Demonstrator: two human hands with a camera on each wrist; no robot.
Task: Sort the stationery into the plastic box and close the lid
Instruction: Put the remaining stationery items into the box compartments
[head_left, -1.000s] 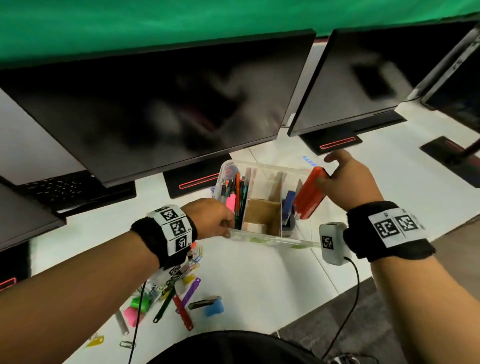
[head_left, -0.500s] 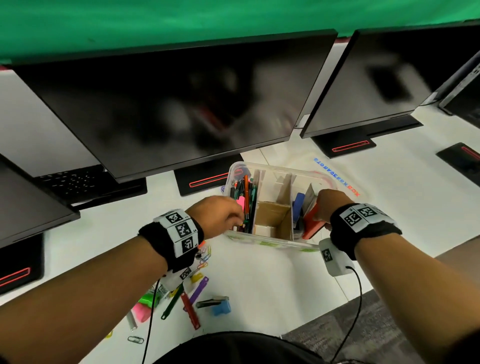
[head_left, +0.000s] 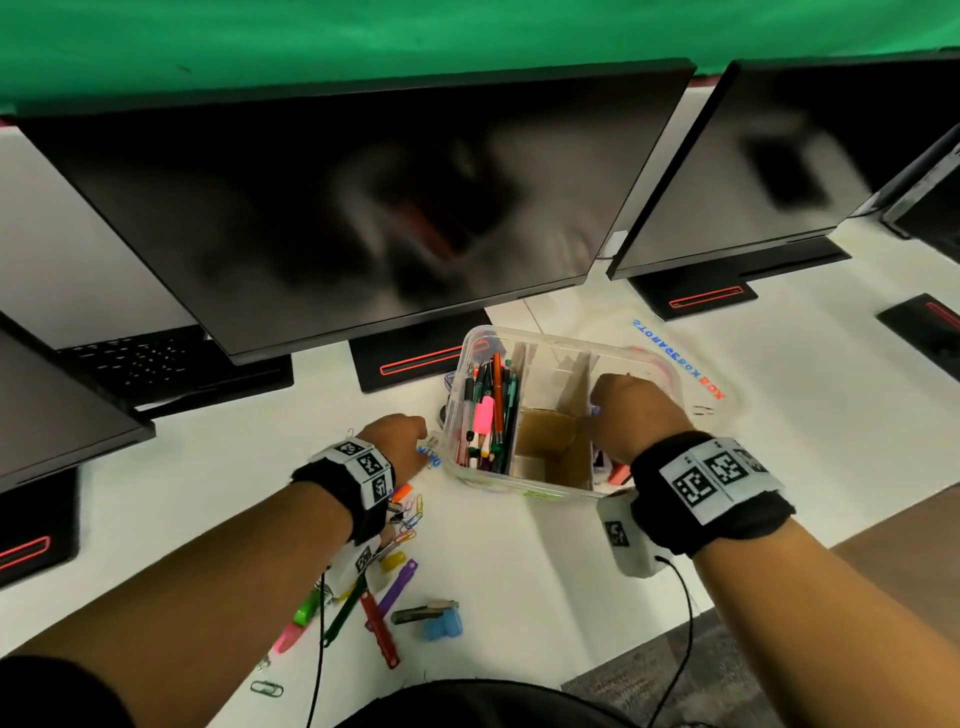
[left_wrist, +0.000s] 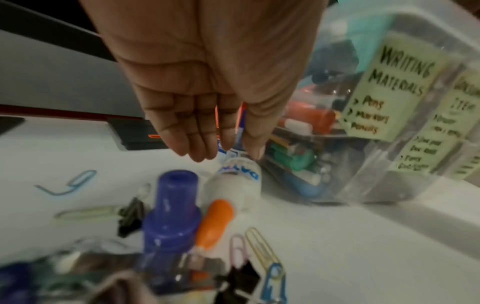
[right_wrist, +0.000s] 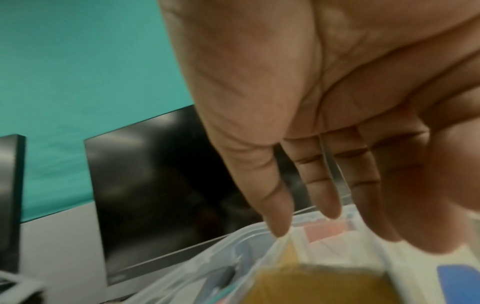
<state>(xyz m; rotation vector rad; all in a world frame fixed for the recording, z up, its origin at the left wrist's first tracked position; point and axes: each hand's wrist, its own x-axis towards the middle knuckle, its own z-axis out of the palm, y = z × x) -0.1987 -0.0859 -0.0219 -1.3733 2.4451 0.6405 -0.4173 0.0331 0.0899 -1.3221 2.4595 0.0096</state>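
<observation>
The clear plastic box (head_left: 498, 480) stands open on the white desk, with pens (head_left: 493, 410) in its left compartment and a cardboard divider (head_left: 550, 441) in the middle. My right hand (head_left: 634, 415) hovers over the right compartment, fingers straight and holding nothing (right_wrist: 324, 205). A red object (head_left: 619, 473) shows below that hand inside the box. My left hand (head_left: 400, 441) is just left of the box. Its straight fingertips (left_wrist: 197, 152) reach the base of a white glue bottle (left_wrist: 233, 185) with an orange cap. The clear lid (head_left: 691, 374) lies behind the box on the right.
Loose stationery (head_left: 374, 597) lies under my left wrist: markers, paper clips, binder clips, a blue piece (head_left: 441, 623). A blue capped bottle (left_wrist: 174, 205) stands beside the glue. Monitors (head_left: 337, 208) overhang the desk right behind the box. The desk edge runs at lower right.
My right hand carried the red object into the box's right compartment and let it go. My left hand left the box's front corner and moved left to the glue bottle.
</observation>
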